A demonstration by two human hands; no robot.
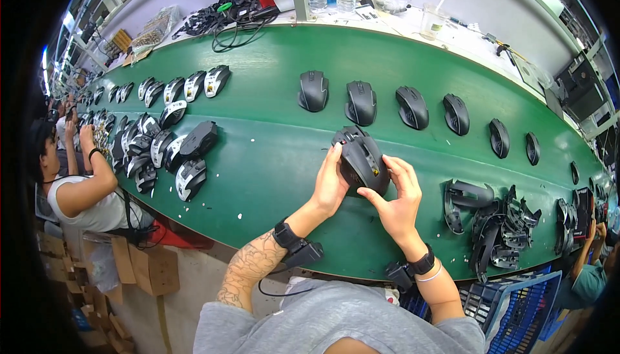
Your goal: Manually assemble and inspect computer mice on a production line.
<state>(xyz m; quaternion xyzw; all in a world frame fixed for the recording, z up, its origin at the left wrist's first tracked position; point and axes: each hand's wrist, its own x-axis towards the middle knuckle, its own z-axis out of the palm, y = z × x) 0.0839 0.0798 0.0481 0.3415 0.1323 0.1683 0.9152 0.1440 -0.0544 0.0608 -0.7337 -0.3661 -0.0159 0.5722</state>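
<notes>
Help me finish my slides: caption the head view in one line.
A left hand and right hand hold a black mouse at a green table, dark mice lined up beyond.

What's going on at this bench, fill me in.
A person holds a black computer mouse between the left hand and right hand, over a green workbench. Beyond it runs a row of black mice. Silver-and-black mice cluster to the left, and loose curved black shell pieces are piled to the right. A co-worker sits farther along on the left.
</notes>
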